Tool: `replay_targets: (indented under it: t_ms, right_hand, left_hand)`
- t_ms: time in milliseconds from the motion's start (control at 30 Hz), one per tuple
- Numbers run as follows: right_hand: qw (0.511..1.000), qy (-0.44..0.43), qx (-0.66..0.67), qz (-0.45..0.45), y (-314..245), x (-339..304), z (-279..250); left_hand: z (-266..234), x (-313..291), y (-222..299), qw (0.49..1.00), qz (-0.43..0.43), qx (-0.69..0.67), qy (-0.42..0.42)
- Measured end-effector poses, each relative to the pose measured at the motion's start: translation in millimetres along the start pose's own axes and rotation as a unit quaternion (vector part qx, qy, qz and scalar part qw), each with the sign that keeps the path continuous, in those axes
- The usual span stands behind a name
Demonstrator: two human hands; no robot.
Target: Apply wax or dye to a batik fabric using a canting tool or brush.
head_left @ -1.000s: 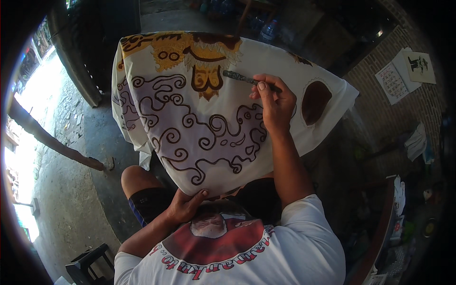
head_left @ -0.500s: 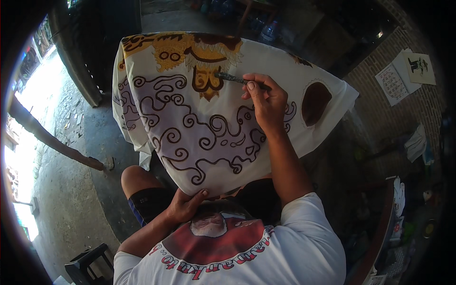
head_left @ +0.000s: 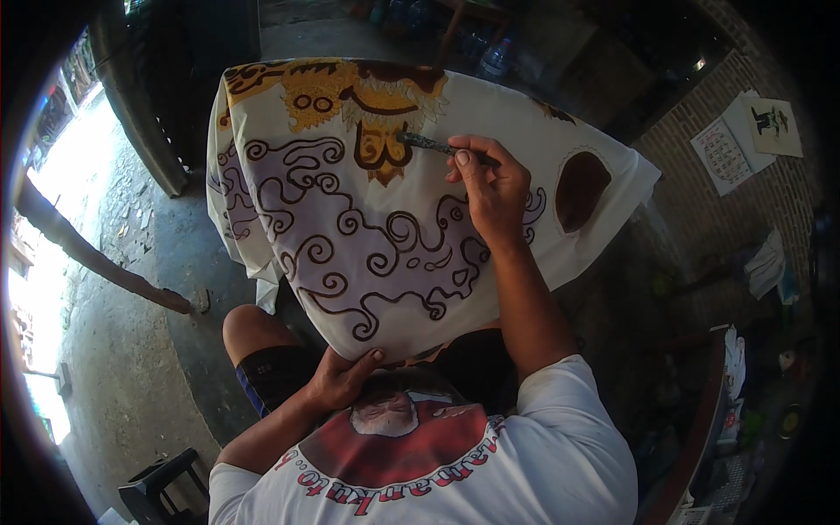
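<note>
Cloth: white, patterned, draped across the space in front of the seated person; near edge at the person's lap, sides hanging in folds. Taken as landmark.
Right hand: above the right half of the cloth; thumb and fingers closed around a slim dark tool.
Slim dark tool: over the upper middle of the cloth, tip pointing left, at the right side of the yellow-and-brown motif. Contact of tip with fabric: cannot tell.
Left hand: at the near edge of the cloth, holding it; thumb on top, other fingers mostly hidden beneath, their spread not visible.
Yellow-and-brown motif: upper part of the cloth, ending in a pointed yellow tip.
Lilac area: middle and near part of the cloth, bordered and crossed by dark brown curling lines.
Brown patch: rounded, toward the right edge of the cloth, beyond the right hand.
Wooden pole: slanting, well left of the cloth.
Clear bottle: just past the far edge of the cloth.
Paper sheets: on the brick wall, right of the cloth.
</note>
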State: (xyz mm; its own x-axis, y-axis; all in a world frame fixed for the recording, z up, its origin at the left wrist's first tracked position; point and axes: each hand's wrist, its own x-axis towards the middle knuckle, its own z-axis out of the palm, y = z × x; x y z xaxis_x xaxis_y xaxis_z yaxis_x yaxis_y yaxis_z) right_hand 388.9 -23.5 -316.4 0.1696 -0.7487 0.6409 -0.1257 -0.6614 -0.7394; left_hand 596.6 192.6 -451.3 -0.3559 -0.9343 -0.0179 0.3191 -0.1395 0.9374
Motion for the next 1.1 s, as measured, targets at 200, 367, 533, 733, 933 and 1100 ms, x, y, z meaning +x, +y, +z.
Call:
replay_targets:
  t_ms: [200,367,533,733,933,1100]
  right_hand:
    - [1.000,0.005,-0.009,0.004,5.2,-1.0,2.6]
    - [1.000,0.025,0.003,-0.015,3.5,0.3,2.3]
    - [0.999,0.028,0.009,-0.020,5.4,0.2,3.2]
    - [1.000,0.012,-0.010,-0.010,6.4,-0.8,3.5]
    - [1.000,0.020,-0.004,-0.005,4.0,-0.5,-1.0]
    - [1.000,0.020,-0.015,-0.005,0.2,-0.5,0.4]
  left_hand:
    - [0.1,0.0,1.2,1.000,0.007,-0.003,-0.009]
    - [-1.1,-0.2,0.1,1.000,-0.001,0.000,-0.010]
    - [-0.7,-0.4,0.4,1.000,0.002,0.003,-0.011]
    - [0.9,-0.2,-1.1,1.000,0.007,-0.012,0.003]
    - [-0.5,-0.2,-1.4,1.000,0.006,-0.005,-0.002]
    - [0.8,-0.5,0.2,1.000,0.000,-0.010,0.001]
